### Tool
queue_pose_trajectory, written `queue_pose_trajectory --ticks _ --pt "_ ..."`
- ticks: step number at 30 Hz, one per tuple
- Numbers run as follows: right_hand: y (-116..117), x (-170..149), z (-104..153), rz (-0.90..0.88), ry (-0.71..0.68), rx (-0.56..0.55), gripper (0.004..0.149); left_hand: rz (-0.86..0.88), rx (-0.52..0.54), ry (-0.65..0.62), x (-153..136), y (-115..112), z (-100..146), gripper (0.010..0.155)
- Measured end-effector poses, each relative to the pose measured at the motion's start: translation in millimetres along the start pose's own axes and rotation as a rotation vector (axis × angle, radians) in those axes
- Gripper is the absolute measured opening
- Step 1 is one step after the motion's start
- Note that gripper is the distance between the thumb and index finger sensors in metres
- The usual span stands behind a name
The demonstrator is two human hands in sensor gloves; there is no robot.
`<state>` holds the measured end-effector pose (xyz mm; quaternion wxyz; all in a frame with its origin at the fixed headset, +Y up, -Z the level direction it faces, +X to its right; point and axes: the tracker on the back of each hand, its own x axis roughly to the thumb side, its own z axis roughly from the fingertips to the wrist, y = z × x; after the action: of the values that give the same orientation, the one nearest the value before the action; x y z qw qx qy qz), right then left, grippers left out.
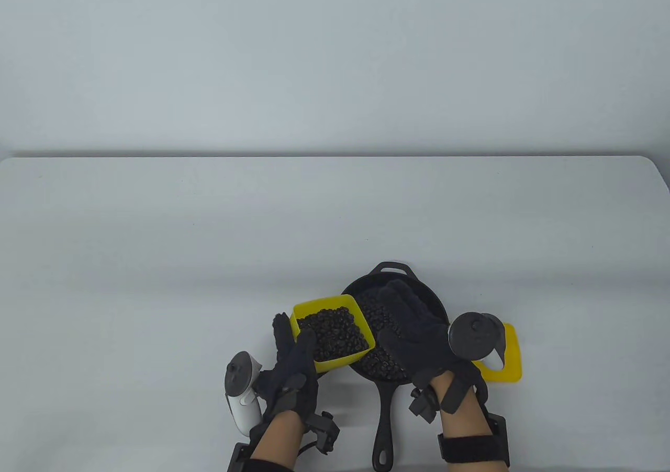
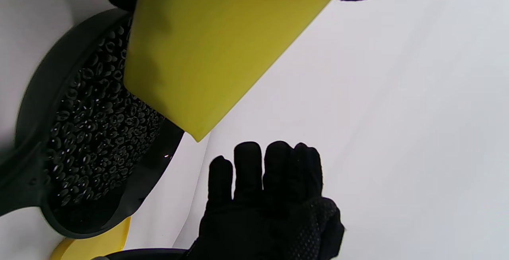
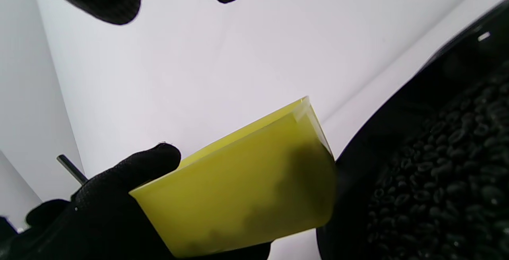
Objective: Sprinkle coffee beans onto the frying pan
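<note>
Left hand [image 1: 293,367] grips yellow tub [image 1: 333,334]; right hand [image 1: 419,330] flat over frying pan [image 1: 390,283].

The wide white table [image 1: 209,242] lies open across its far half and whole left side. Near the front edge, obstacles crowd together: the black cast-iron frying pan [image 1: 434,296] with its long handle pointing toward the person, the yellow square plastic tub of dark coffee beans [image 1: 333,334] overlapping the pan's left rim, and a flat yellow lid [image 1: 510,367] just right of the pan.
</note>
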<state>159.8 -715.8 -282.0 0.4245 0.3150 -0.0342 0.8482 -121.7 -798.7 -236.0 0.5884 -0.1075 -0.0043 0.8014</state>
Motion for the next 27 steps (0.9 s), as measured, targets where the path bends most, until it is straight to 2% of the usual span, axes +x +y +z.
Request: queue_pose_trajectory --ticks 3,6,11,13,16,18,21,23,27 --pt "2 21 1 0.289 -0.062 -0.046 0.078 0.016 0.010 -0.005 0 -1 0 0.084" --pt "10 45 5 0.529 -0.218 -0.209 0.079 0.026 0.010 -0.001 0 -2 0 0.084" --pt "16 68 3 0.840 -0.353 -0.095 0.079 0.008 0.002 -0.013 5 3 1 0.084" --pt "12 65 0 0.920 -0.331 0.012 0.083 0.019 0.012 -0.023 7 6 2 0.084" --pt "-1 52 -8 1.051 -0.228 0.276 0.101 0.041 0.027 -0.029 8 8 3 0.084" --pt "-13 38 -11 1.124 -0.125 0.483 0.114 0.038 0.026 -0.031 9 8 3 0.083" --pt "-26 9 -11 1.161 0.048 0.708 0.123 0.042 0.016 -0.038 11 5 3 0.083" --pt "-33 -14 -8 1.164 0.180 0.819 0.126 0.051 0.004 -0.040 11 3 3 0.083" --pt "-41 -51 3 1.161 0.341 0.920 0.130 0.056 -0.014 -0.044 12 0 4 0.083"
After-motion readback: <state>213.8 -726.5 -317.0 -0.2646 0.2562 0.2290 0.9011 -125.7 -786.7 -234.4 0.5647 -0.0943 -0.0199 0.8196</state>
